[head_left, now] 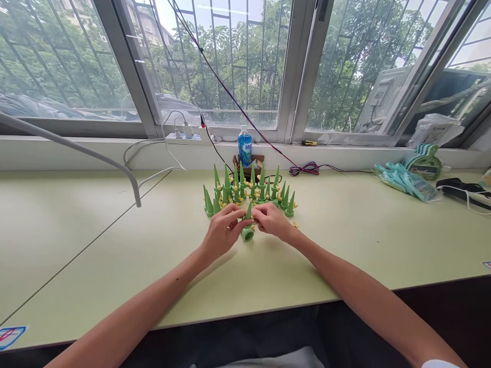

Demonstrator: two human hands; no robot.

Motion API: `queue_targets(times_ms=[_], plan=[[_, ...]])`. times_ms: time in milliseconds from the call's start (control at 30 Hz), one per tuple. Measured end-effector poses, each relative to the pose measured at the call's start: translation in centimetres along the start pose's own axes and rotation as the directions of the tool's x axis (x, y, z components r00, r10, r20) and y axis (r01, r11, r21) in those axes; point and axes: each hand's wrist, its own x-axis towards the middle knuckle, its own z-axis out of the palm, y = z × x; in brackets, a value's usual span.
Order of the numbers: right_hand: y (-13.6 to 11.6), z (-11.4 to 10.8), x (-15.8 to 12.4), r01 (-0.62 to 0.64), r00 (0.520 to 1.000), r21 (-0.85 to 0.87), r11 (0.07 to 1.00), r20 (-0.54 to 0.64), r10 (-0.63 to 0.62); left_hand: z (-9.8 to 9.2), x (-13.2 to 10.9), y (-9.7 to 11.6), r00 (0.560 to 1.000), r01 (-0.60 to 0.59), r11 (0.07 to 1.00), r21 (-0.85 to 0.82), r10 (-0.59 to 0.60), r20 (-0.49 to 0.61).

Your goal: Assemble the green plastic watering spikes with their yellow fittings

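Note:
My left hand (pixel 226 229) grips a green plastic cone (pixel 248 210) that points upward. From the other side my right hand (pixel 273 220) has its fingers pinched together close to the cone; whatever lies between those fingertips is too small to make out. Just below the hands a hollow green piece (pixel 248 234) lies on its side, its round opening facing me. Behind them stand several more green cones (pixel 227 188), some stacked on others, with small yellow pieces (pixel 252 193) among them. One yellow piece (pixel 295 225) lies right of my right wrist.
A pale green table (pixel 345 306) runs beneath a windowsill. Behind the cones are a blue bottle (pixel 244 147) and a brown box (pixel 261 163). Coiled cable (pixel 305 168), bagged turquoise items (pixel 406 181) and a black object (pixel 460 189) lie rightward. A white tube (pixel 76 143) hangs over the left side.

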Motion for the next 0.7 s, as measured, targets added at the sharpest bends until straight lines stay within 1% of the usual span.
queue_targets(times_ms=[100, 200, 367, 433, 467, 500, 533, 567, 633, 667, 700], plan=[[0.12, 0.10, 0.00, 0.006, 1.000, 0.033, 0.999, 0.011, -0.006, 0.09, 0.10, 0.36, 0.999, 0.047, 0.997, -0.066, -0.048, -0.007], [0.34, 0.13, 0.03, 0.038, 0.999, 0.041, 0.998, 0.004, -0.038, 0.19, 0.16, 0.71, 0.993, 0.118, 0.979, -0.168, -0.120, -0.003], [0.50, 0.17, 0.02, 0.135, 0.990, -0.063, 0.989, -0.043, -0.137, 0.19, 0.27, 0.94, 0.979, 0.202, 0.925, -0.323, -0.199, 0.044], [0.37, 0.18, -0.08, 0.171, 0.982, -0.120, 0.978, -0.055, -0.179, 0.04, 0.38, 0.85, 0.966, 0.259, 0.884, -0.388, -0.244, 0.090], [0.27, 0.18, -0.15, 0.190, 0.978, -0.151, 0.970, -0.060, -0.201, -0.06, 0.45, 0.77, 0.950, 0.311, 0.856, -0.414, -0.278, 0.139], [0.17, 0.18, -0.23, 0.209, 0.973, -0.183, 0.961, -0.063, -0.224, -0.17, 0.52, 0.66, 0.930, 0.366, 0.819, -0.443, -0.302, 0.211], [0.07, 0.17, -0.32, 0.229, 0.966, -0.214, 0.950, -0.067, -0.248, -0.28, 0.59, 0.55, 0.909, 0.413, 0.762, -0.498, -0.315, 0.271], [-0.02, 0.16, -0.41, 0.248, 0.960, -0.242, 0.938, -0.070, -0.272, -0.37, 0.66, 0.44, 0.880, 0.473, 0.678, -0.562, -0.335, 0.336], [-0.16, 0.14, -0.55, 0.282, 0.948, -0.283, 0.917, -0.067, -0.312, -0.50, 0.77, 0.28, 0.815, 0.579, 0.511, -0.635, -0.362, 0.452], [-0.21, 0.12, -0.61, 0.294, 0.944, -0.296, 0.909, -0.062, -0.325, -0.53, 0.81, 0.23, 0.786, 0.618, 0.442, -0.650, -0.371, 0.495], [-0.25, 0.10, -0.64, 0.301, 0.941, -0.307, 0.903, -0.058, -0.334, -0.54, 0.83, 0.21, 0.765, 0.643, 0.396, -0.656, -0.376, 0.523]])
